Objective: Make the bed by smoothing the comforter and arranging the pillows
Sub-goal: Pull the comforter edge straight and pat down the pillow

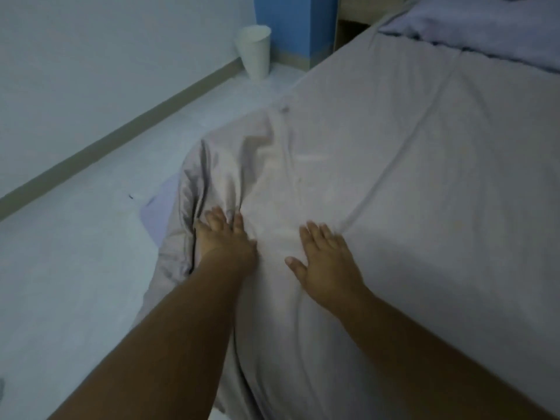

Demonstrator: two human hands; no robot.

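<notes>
A pale grey-pink comforter (409, 165) covers the bed, flat over most of its top and bunched into folds at the left edge, where it hangs toward the floor. My left hand (222, 237) lies with straight fingers on that wrinkled edge. My right hand (325, 259) rests flat on the comforter a little to the right, fingers spread, beside a long crease running up the bed. A lavender pillow (485, 28) lies at the head of the bed, top right, partly cut off by the frame.
A white waste bin (254, 53) stands on the pale floor (75, 268) by the wall, near a blue wall panel (291, 22). A wooden headboard or nightstand (354, 13) is at the top. A lavender sheet corner (157, 207) shows under the comforter's hanging edge.
</notes>
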